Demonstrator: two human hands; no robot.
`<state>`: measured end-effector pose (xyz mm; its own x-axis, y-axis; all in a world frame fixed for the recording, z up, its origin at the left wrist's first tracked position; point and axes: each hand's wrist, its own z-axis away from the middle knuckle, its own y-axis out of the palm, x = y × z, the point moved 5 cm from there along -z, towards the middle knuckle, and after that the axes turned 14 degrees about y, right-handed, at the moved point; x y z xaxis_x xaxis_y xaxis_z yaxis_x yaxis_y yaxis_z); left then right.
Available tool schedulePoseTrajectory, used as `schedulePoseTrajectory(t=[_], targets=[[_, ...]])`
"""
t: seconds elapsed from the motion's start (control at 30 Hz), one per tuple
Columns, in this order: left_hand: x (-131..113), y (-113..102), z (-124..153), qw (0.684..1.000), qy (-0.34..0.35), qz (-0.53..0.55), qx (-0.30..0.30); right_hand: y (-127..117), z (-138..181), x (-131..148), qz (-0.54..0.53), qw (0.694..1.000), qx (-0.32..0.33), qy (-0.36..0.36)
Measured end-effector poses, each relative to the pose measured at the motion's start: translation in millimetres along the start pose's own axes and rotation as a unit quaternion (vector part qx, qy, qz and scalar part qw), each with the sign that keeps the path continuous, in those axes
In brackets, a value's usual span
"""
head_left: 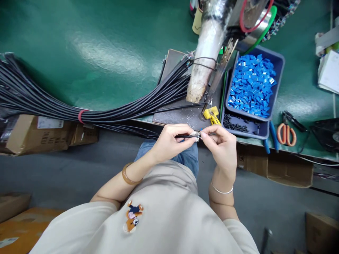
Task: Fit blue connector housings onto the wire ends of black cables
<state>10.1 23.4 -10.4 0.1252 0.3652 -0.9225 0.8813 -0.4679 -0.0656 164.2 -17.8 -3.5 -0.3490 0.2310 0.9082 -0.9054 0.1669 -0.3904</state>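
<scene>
My left hand (169,141) pinches the end of a thin black cable (185,135) just in front of the bench edge. My right hand (221,144) is closed in a pinch on the same cable end, where a small silvery piece (196,134) sits between the fingertips of both hands. A thick bundle of black cables (79,106) tied with a red band runs from the far left across the green bench toward a dark plate (182,114). A small yellow tool (212,114) lies on that plate right above my hands.
A dark blue tray (279,65) holds several blue parts, and small black pieces lie in its front compartment. Orange-handled scissors (286,134) and blue-handled pliers (272,135) lie to its right. A foil-wrapped pipe (206,60) slants down onto the plate. Cardboard boxes (39,132) sit under the bench.
</scene>
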Motion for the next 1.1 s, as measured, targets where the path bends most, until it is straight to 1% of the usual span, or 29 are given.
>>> schedulePoseTrajectory(t=[0.03, 0.1, 0.17, 0.2, 0.3, 0.37, 0.43, 0.5, 0.53, 0.57, 0.63, 0.67, 0.7, 0.73, 0.77, 0.83, 0.87, 0.9, 0.93, 1.0, 1.07, 1.1], targets=[[-3, 0, -1, 0.999, 0.027, -0.026, 0.005, -1, 0, -2, -0.014, 1.0, -0.005, 0.007], [-8, -2, -1, 0.995, 0.069, -0.076, -0.005, -8, 2, -2, -0.025, 0.998, -0.061, 0.0], [-12, -1, 1, 0.988, 0.1, -0.118, -0.018, -11, 8, 2, 0.005, 0.993, -0.113, -0.023], [-14, 0, 1, 0.984, 0.116, -0.136, -0.018, -10, 11, 6, 0.036, 0.991, -0.122, -0.037], [-17, 6, 4, 0.971, 0.16, -0.178, -0.004, -3, 17, 15, 0.133, 0.981, -0.114, -0.085], [-16, 7, 6, 0.968, 0.166, -0.186, -0.004, 0, 19, 19, 0.163, 0.974, -0.11, -0.115], [-13, 4, 6, 0.977, 0.138, -0.165, -0.01, 2, 18, 21, 0.178, 0.968, -0.101, -0.144], [-8, 0, 5, 0.994, 0.069, -0.09, -0.003, 1, 18, 22, 0.184, 0.965, -0.076, -0.173], [-4, -1, 5, 0.999, 0.022, -0.03, 0.014, 1, 18, 22, 0.181, 0.965, -0.05, -0.184], [-2, 0, 6, 0.998, -0.026, 0.038, 0.04, 1, 18, 22, 0.172, 0.967, -0.014, -0.189], [1, 0, 9, 0.978, -0.109, 0.156, 0.087, -1, 18, 21, 0.124, 0.974, 0.052, -0.185], [1, -1, 9, 0.967, -0.135, 0.193, 0.094, -5, 18, 22, 0.082, 0.979, 0.058, -0.18], [2, -3, 9, 0.961, -0.152, 0.215, 0.089, -11, 17, 22, 0.032, 0.983, 0.04, -0.177], [4, -5, 9, 0.958, -0.163, 0.225, 0.073, -18, 17, 24, -0.027, 0.983, 0.004, -0.183], [6, -7, 8, 0.957, -0.17, 0.231, 0.052, -26, 17, 25, -0.09, 0.976, -0.04, -0.196], [12, -10, 5, 0.956, -0.181, 0.232, 0.009, -38, 21, 28, -0.187, 0.943, -0.125, -0.245], [15, -10, 4, 0.956, -0.184, 0.227, -0.012, -41, 23, 29, -0.204, 0.928, -0.161, -0.268], [18, -10, 2, 0.957, -0.184, 0.22, -0.031, -42, 25, 30, -0.198, 0.92, -0.192, -0.28], [20, -10, 0, 0.959, -0.181, 0.213, -0.049, -41, 27, 30, -0.17, 0.919, -0.221, -0.278], [21, -9, -4, 0.961, -0.175, 0.201, -0.069, -34, 27, 28, -0.074, 0.934, -0.257, -0.236], [20, -8, -8, 0.963, -0.168, 0.197, -0.072, -23, 24, 23, 0.011, 0.951, -0.242, -0.191], [18, -7, -10, 0.965, -0.162, 0.196, -0.07, -18, 23, 21, 0.035, 0.956, -0.224, -0.187]])
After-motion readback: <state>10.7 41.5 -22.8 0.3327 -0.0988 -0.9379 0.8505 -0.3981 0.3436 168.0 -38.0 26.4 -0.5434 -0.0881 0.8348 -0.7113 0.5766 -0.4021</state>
